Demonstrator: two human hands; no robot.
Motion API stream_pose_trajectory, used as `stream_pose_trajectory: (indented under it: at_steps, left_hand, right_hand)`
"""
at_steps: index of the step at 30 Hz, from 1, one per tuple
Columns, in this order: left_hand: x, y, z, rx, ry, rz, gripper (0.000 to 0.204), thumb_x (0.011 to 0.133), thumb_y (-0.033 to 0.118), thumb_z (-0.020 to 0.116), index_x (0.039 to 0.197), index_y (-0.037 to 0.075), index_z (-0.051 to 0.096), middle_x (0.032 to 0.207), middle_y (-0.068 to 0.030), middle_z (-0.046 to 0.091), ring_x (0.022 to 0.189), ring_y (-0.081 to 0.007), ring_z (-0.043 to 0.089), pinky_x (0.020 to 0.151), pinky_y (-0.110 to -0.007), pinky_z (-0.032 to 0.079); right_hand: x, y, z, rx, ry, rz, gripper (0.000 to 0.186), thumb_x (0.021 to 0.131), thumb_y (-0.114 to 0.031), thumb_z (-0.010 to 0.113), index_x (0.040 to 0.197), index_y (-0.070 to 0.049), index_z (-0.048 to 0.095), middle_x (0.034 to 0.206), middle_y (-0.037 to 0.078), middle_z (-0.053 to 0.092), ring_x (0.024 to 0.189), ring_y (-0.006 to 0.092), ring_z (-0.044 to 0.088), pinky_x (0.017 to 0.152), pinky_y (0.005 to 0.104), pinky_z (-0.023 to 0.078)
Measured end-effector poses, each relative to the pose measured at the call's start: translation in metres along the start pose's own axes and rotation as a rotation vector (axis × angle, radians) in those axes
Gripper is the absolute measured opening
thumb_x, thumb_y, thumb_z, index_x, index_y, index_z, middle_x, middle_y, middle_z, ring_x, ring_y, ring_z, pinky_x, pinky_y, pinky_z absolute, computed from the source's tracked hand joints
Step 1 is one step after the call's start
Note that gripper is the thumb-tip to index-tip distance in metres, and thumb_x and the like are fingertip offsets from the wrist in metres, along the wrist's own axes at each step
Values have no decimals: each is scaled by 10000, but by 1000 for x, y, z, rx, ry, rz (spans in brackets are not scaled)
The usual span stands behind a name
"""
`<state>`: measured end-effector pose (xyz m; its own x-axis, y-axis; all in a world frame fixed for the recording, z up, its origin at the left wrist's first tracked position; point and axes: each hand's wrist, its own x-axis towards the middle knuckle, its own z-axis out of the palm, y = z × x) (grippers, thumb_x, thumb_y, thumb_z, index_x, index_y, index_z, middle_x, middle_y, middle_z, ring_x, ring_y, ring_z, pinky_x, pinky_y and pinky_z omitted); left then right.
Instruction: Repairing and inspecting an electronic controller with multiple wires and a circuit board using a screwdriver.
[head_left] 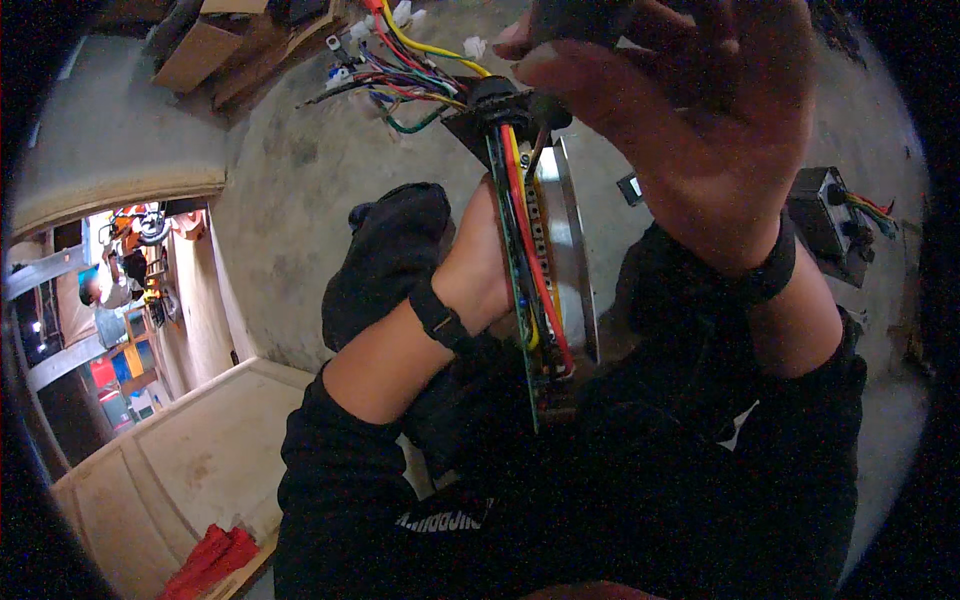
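Note:
My left hand [482, 262] is wrapped round the edge of an opened motor controller, its fingers mostly hidden behind the circuit board [520, 300]. The controller stands on end above my lap, with a shiny metal plate [575, 230] along its right side. Red, yellow, green and black wires [519, 200] run along the board and pass through a black end cap [492, 98]. Above the cap, my right hand [700, 100] is closed on a dark-handled tool [580, 22] that looks like a screwdriver. A thin shaft comes down beside the cap toward the board's top.
Loose wires with connectors [400, 80] fan out at upper left. Another metal controller box [822, 205] with wires lies on the floor at right, and a small dark piece [630, 189] nearby. Cardboard boxes [205, 50], a wooden panel [190, 440] and red cloth [215, 562] are left.

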<state>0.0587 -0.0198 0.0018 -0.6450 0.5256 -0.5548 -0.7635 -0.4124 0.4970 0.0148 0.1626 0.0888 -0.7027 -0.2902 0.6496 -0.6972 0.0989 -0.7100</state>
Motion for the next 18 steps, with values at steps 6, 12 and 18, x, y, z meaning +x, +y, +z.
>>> stream_pose_trajectory:
  at_steps: [6,12,18]
  left_hand:
    - [3,-1,14,-11,84,5,399,995,428,393,1134,103,580,948,-25,660,855,-155,655,752,-342,551]
    - [-3,10,34,-153,71,31,432,974,441,429,1148,77,585,963,-76,680,841,-193,691,752,-372,588]
    - [0,-1,12,-15,1,23,472,1009,454,370,1272,87,508,1177,-62,613,1070,-202,598,947,-356,473]
  right_hand:
    - [3,-3,-1,-9,-8,-6,317,827,-227,750,1089,-70,667,1057,81,647,880,196,585,765,340,488]
    - [2,1,0,3,-10,-12,321,825,-230,752,1093,-74,668,1058,78,645,887,198,580,771,343,487]
    - [2,-4,-4,-21,-16,-22,325,824,-233,754,1097,-78,669,1058,75,643,895,199,576,776,346,486]
